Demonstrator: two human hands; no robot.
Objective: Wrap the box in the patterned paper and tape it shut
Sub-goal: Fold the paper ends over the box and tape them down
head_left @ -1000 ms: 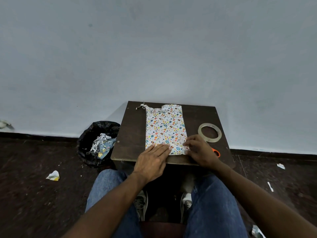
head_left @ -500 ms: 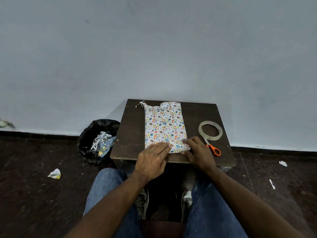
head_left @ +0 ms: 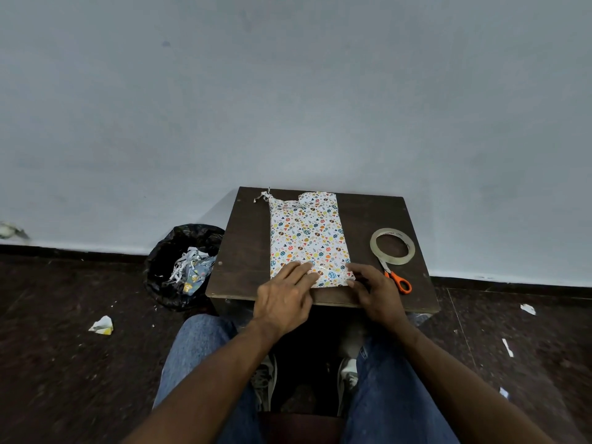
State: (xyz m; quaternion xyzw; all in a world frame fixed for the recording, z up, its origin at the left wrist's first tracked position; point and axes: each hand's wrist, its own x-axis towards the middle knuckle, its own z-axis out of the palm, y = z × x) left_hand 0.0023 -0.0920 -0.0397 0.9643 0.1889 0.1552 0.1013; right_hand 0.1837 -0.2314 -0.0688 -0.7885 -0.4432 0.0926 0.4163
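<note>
The box wrapped in white patterned paper (head_left: 308,235) lies flat on the small dark table (head_left: 246,248), its long side running away from me. Its far end is ragged, with a torn paper strip sticking out at the far left. My left hand (head_left: 285,299) lies flat with straight fingers pressing on the near end of the paper. My right hand (head_left: 373,291) touches the near right corner, fingers bent over the edge. A glossy strip of tape seems to sit between the two hands. The box itself is hidden under the paper.
A roll of clear tape (head_left: 392,245) and orange-handled scissors (head_left: 397,279) lie right of the package. A black bin (head_left: 182,267) holding paper scraps stands left of the table. Paper bits (head_left: 102,325) litter the dark floor. A wall rises behind.
My right hand has slid slightly toward me along the near right corner, uncovering the scissors. The left hand stays pressed on the near end.
</note>
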